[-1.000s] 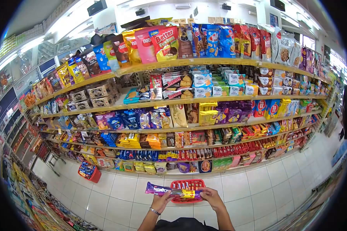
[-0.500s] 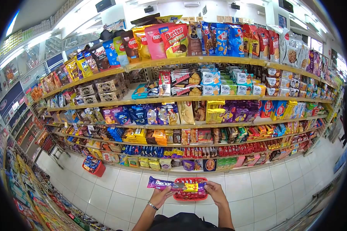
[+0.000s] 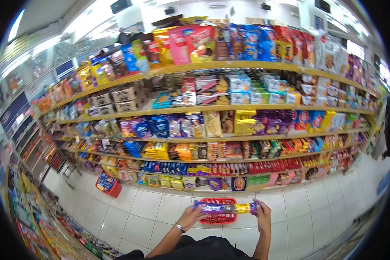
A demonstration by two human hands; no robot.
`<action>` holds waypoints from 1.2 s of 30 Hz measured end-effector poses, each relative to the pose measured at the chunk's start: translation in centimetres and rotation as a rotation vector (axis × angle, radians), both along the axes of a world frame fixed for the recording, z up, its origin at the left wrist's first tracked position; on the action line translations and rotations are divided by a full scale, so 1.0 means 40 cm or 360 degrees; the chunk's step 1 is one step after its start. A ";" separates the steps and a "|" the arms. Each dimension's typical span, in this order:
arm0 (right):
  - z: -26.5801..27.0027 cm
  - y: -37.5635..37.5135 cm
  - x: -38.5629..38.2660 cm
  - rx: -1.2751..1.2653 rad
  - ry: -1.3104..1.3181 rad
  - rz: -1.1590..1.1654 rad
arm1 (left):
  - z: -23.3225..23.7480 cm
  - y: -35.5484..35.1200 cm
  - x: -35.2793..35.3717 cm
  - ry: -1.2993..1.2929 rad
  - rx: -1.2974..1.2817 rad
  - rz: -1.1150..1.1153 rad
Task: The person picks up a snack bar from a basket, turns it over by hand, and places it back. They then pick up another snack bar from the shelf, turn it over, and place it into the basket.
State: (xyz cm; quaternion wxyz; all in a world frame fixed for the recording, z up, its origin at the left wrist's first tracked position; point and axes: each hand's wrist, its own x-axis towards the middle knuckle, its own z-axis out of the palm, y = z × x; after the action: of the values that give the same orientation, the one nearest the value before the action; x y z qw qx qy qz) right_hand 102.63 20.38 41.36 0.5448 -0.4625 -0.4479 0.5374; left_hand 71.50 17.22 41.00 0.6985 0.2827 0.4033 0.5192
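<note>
Holding a long purple packet [image 3: 224, 208] level between them, both hands are closed on its ends. The left hand [image 3: 194, 215] pinches the purple end, and the right hand [image 3: 263, 213] grips the end nearest a yellow band on the wrapper. The packet lies crosswise in the air in front of the person's body, stretched from one hand to the other. Its print is too blurred to read.

A bracelet [image 3: 180, 227] sits on the left wrist, just behind that hand. Directly below the hands and the packet, a red basket [image 3: 217, 221] stands on the white tiled floor [image 3: 151, 212]. What it holds is hard to make out.

Beyond the hands, rising well above them, long shelves [image 3: 212, 108] with yellow edges are packed with snack bags, biscuit boxes and wrapped bars in many colours. Purple packs fill part of the middle tier up and to the right of the right hand. Far off to the left of the left hand, a second red basket [image 3: 112, 190] with goods in it rests on the floor against the lowest shelf. Closer on that same side, another rack of goods runs along the edge of the view.
</note>
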 end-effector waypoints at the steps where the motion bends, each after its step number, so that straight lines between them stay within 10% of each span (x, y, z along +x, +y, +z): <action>1: -0.014 -0.008 0.015 -0.0028 -0.0043 -0.0088 | -0.006 0.001 0.011 0.0041 -0.0065 -0.0086; 22: -0.021 -0.080 0.006 -0.0147 -0.0065 -0.0274 | 0.025 0.009 -0.072 0.0669 0.0181 -0.1314; 36: 0.169 0.034 -0.696 0.0146 0.0097 -0.0477 | 0.007 0.186 -0.697 0.0243 0.0196 -0.0466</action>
State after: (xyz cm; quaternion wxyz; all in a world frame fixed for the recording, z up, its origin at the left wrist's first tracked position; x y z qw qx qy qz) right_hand 74.79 21.75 48.11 0.6528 -0.4822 -0.3810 0.4428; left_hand 43.63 24.66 41.30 0.7155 0.4192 0.3771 0.4125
